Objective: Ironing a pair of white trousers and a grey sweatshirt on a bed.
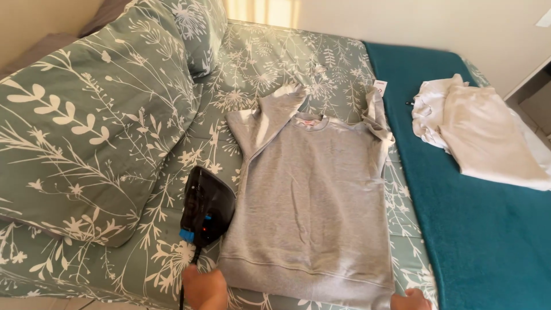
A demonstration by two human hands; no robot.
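Note:
A grey sweatshirt [313, 195] lies flat on the green floral bed sheet [275, 63], neck toward the far side, both sleeves folded up near the collar. A black clothes iron [206, 208] with a blue part rests on the sheet just left of the sweatshirt, its cord running to the bottom edge. My left hand [205, 288] sits at the bottom edge, beside the cord and the sweatshirt's lower left hem; its fingers are cut off by the frame. Only a sliver of my right hand [410, 300] shows at the sweatshirt's lower right corner.
Large floral pillows [86, 126] fill the left side of the bed. A teal blanket [459, 218] covers the right side, with a pile of cream garments [482, 135] on it. A white tag [380, 87] lies near the blanket's edge.

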